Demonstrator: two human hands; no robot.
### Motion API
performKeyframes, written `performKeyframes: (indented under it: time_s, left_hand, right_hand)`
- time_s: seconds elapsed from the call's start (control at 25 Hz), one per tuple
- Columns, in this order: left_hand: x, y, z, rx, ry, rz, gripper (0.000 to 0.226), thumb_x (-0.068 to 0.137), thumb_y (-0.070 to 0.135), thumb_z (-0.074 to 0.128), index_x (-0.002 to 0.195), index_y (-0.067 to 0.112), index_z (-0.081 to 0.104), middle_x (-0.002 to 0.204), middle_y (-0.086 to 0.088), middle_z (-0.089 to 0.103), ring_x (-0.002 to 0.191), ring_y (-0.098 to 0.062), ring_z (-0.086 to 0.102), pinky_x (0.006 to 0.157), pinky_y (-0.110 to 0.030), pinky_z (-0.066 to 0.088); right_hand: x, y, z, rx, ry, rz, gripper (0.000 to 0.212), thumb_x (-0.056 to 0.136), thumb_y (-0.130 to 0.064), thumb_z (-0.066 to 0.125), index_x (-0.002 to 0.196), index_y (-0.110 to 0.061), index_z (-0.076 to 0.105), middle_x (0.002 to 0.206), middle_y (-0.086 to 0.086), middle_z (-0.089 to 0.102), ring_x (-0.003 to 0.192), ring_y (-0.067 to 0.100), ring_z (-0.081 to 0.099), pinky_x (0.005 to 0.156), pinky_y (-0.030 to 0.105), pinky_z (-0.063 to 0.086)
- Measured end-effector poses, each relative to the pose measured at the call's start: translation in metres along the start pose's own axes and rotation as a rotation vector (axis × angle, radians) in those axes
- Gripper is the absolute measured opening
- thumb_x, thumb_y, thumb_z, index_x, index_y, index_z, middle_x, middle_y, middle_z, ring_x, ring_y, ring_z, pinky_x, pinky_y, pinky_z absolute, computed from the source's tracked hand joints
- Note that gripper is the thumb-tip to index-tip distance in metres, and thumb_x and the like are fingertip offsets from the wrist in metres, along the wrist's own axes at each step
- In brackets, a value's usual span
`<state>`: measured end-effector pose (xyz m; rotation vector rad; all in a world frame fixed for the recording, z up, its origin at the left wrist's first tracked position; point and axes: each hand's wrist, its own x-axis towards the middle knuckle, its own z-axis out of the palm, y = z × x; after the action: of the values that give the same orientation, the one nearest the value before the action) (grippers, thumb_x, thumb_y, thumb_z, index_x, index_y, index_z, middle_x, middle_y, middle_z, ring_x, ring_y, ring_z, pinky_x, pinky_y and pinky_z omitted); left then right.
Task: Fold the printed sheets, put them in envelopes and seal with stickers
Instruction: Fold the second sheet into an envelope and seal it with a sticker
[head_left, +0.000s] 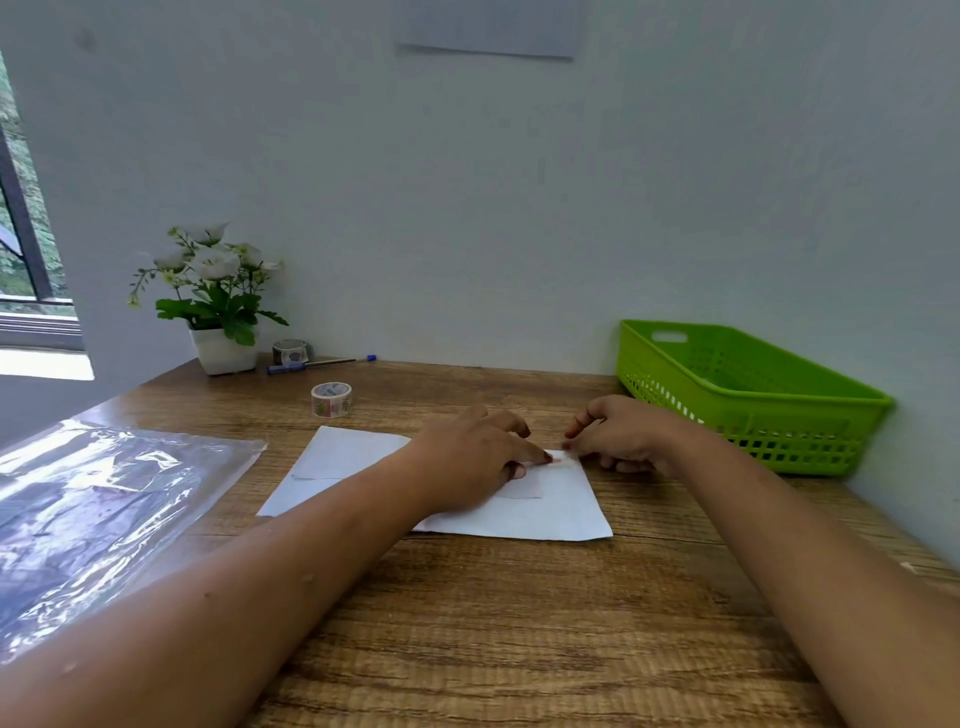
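Observation:
A white envelope (550, 512) lies flat on the wooden table in front of me. My left hand (467, 457) rests on it, its index fingertip pressing a small pinkish sticker (555, 460) near the envelope's far right edge. My right hand (615, 434) sits at that same edge with its fingers curled, thumb and forefinger close to the sticker; whether they pinch it I cannot tell. A roll of stickers (331, 399) stands on the table beyond the envelope.
A green plastic basket (748, 400) stands at the right by the wall. A clear plastic sleeve with sheets (98, 514) lies at the left. At the back left are a potted white flower (213, 301), a second tape roll (290, 352) and pens (317, 364).

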<state>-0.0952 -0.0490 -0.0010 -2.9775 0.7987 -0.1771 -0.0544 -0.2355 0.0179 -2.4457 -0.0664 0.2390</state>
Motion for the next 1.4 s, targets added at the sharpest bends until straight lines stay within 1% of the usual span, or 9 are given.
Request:
performKeyframes:
  time_s: [0.2,0.36,0.56,0.68,0.84,1.04,1.12,1.2,1.4]
  left_hand:
    - [0.005,-0.001,0.001,-0.09,-0.026,-0.054,0.035,0.098,0.038,0.039,0.131,0.044,0.047,0.145,0.008,0.038,0.132,-0.02,0.033,0.105,-0.046,0.035]
    - [0.009,0.006,0.001,-0.225,0.036,-0.119,0.029,0.096,0.037,0.043,0.122,0.037,0.058,0.135,0.002,0.048,0.128,-0.024,0.038,0.105,-0.044,0.034]
    - [0.01,0.007,-0.001,-0.244,0.038,-0.122,0.029,0.097,0.033,0.044,0.122,0.035,0.058,0.135,0.001,0.049,0.127,-0.023,0.038,0.106,-0.04,0.032]
    - [0.008,0.007,0.0,-0.255,0.031,-0.127,0.029,0.097,0.035,0.044,0.122,0.036,0.058,0.135,0.001,0.049,0.128,-0.023,0.037,0.105,-0.04,0.03]
    - [0.009,0.013,0.005,-0.305,0.114,-0.179,0.029,0.095,0.042,0.044,0.118,0.032,0.059,0.129,0.002,0.053,0.124,-0.022,0.04,0.099,-0.039,0.034]
    - [0.016,0.021,0.015,-0.366,0.251,-0.218,0.021,0.091,0.042,0.053,0.102,0.028,0.064,0.115,0.003,0.059,0.112,-0.017,0.048,0.092,-0.033,0.041]
    - [0.017,0.019,0.014,-0.372,0.259,-0.224,0.02,0.089,0.042,0.055,0.099,0.027,0.065,0.114,0.004,0.059,0.111,-0.016,0.048,0.089,-0.03,0.04]
    - [0.016,0.018,0.013,-0.384,0.248,-0.232,0.021,0.088,0.043,0.057,0.099,0.027,0.065,0.116,0.004,0.059,0.112,-0.015,0.048,0.087,-0.028,0.038]
    - [0.018,0.015,0.007,-0.455,0.165,-0.256,0.027,0.081,0.051,0.063,0.097,0.03,0.068,0.123,0.006,0.059,0.115,-0.015,0.049,0.09,-0.032,0.04]
  right_hand:
    - [0.004,-0.004,0.001,-0.157,-0.021,-0.061,0.021,0.08,-0.026,0.074,0.094,-0.019,0.06,0.072,0.0,0.058,0.056,0.012,0.051,0.048,0.023,0.041]
    - [0.004,-0.009,-0.002,-0.263,-0.085,-0.066,0.025,0.084,-0.024,0.07,0.101,-0.023,0.053,0.069,0.0,0.06,0.05,0.01,0.052,0.043,0.021,0.038]
    - [-0.001,-0.01,-0.007,-0.259,-0.169,-0.022,0.041,0.083,-0.023,0.072,0.113,-0.021,0.044,0.085,0.008,0.064,0.053,0.01,0.056,0.041,0.02,0.039]
    - [-0.003,-0.011,-0.007,-0.274,-0.201,-0.017,0.044,0.083,-0.022,0.071,0.117,-0.022,0.043,0.091,0.011,0.064,0.056,0.012,0.056,0.046,0.021,0.041]
    - [-0.006,-0.013,-0.008,-0.277,-0.224,-0.023,0.045,0.083,-0.02,0.071,0.117,-0.021,0.042,0.088,0.008,0.061,0.055,0.011,0.056,0.044,0.02,0.041]
    - [-0.002,-0.007,-0.013,-0.209,-0.28,-0.013,0.052,0.08,-0.02,0.075,0.12,-0.022,0.043,0.089,0.005,0.06,0.052,0.009,0.056,0.042,0.02,0.04]
    - [-0.001,-0.004,-0.015,-0.135,-0.289,-0.006,0.051,0.078,-0.016,0.076,0.118,-0.023,0.044,0.085,0.001,0.058,0.048,0.006,0.056,0.039,0.018,0.04]
    - [-0.001,-0.002,-0.016,-0.088,-0.311,-0.015,0.053,0.078,-0.011,0.076,0.118,-0.023,0.044,0.083,0.0,0.057,0.053,0.007,0.056,0.039,0.018,0.041]
    - [-0.002,0.001,-0.02,-0.028,-0.378,-0.051,0.058,0.077,-0.003,0.074,0.122,-0.02,0.043,0.076,-0.002,0.059,0.055,0.007,0.057,0.047,0.019,0.045]
